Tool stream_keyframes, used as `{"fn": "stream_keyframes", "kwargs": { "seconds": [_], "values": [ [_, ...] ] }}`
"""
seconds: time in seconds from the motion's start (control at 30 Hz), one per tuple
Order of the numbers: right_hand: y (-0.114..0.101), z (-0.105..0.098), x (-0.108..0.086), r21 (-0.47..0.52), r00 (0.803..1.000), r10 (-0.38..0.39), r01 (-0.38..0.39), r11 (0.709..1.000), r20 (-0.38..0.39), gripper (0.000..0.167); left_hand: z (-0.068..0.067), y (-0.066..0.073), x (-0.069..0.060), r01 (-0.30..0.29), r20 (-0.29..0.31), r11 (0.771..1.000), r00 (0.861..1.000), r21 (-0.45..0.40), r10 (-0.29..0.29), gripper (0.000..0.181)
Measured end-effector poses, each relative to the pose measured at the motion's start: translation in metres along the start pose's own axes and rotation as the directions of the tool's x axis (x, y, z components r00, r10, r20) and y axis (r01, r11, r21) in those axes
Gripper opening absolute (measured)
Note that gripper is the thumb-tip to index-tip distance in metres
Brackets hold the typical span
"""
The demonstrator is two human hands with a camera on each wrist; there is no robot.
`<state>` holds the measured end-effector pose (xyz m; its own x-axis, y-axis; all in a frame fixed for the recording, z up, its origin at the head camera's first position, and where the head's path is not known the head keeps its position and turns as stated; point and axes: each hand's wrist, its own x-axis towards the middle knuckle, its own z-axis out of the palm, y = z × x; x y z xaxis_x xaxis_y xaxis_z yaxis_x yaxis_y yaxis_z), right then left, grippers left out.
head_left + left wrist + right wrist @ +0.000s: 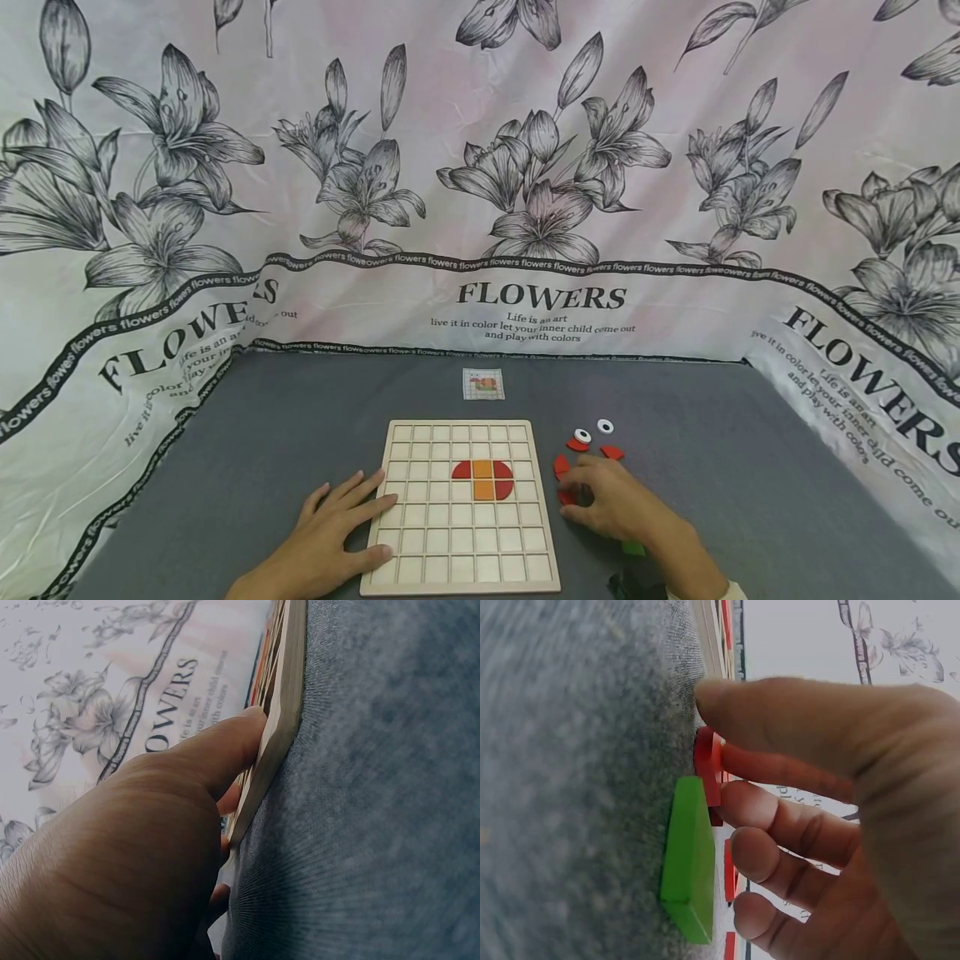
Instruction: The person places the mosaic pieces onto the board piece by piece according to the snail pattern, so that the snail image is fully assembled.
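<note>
My left hand (pixel 326 529) rests with spread fingers on the left edge of a wooden grid board (pixel 438 542); in the left wrist view its thumb (pixel 232 742) touches the rim. On the board sit two orange squares (pixel 483 489) with red rounded pieces (pixel 504 480) beside them. Right of the board, my right hand (pixel 618 500) reaches over red pieces (pixel 561 467), its thumb and fingers apart. In the right wrist view the index finger is at a red piece (pixel 707 765); the thumb stands clear of it. A green block (pixel 688 859) lies nearer the wrist.
A small picture card (pixel 483 385) lies behind the board on the grey cloth (pixel 300 417). Two white rings with dark centres, one (pixel 605 427) on the cloth and one (pixel 582 436) by a red piece, lie beyond the right hand. A flowered curtain (pixel 360 308) surrounds the table.
</note>
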<state>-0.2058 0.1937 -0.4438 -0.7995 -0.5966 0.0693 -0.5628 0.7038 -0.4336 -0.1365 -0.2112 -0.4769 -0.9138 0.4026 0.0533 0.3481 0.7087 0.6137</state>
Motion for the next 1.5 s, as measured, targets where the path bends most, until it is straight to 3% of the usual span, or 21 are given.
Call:
{"fn": "stream_keyframes", "kwargs": {
  "seconds": [0.5,1.17,1.5],
  "values": [
    [-0.008,-0.005,-0.003,-0.048,1.000,-0.009,0.010,0.999,0.029,0.026,0.000,-0.001,0.000,0.015,0.011,1.000,1.000,0.008,-0.015,0.068],
    [-0.009,-0.001,0.001,-0.038,1.000,-0.006,0.006,0.999,-0.003,0.014,-0.001,-0.001,-0.001,0.006,0.012,1.000,1.000,-0.001,-0.006,0.066],
    [-0.012,-0.001,0.000,-0.017,1.000,0.020,-0.020,1.000,0.002,0.018,-0.002,0.000,0.000,0.014,0.023,1.000,1.000,-0.002,-0.014,0.067]
  ]
}}
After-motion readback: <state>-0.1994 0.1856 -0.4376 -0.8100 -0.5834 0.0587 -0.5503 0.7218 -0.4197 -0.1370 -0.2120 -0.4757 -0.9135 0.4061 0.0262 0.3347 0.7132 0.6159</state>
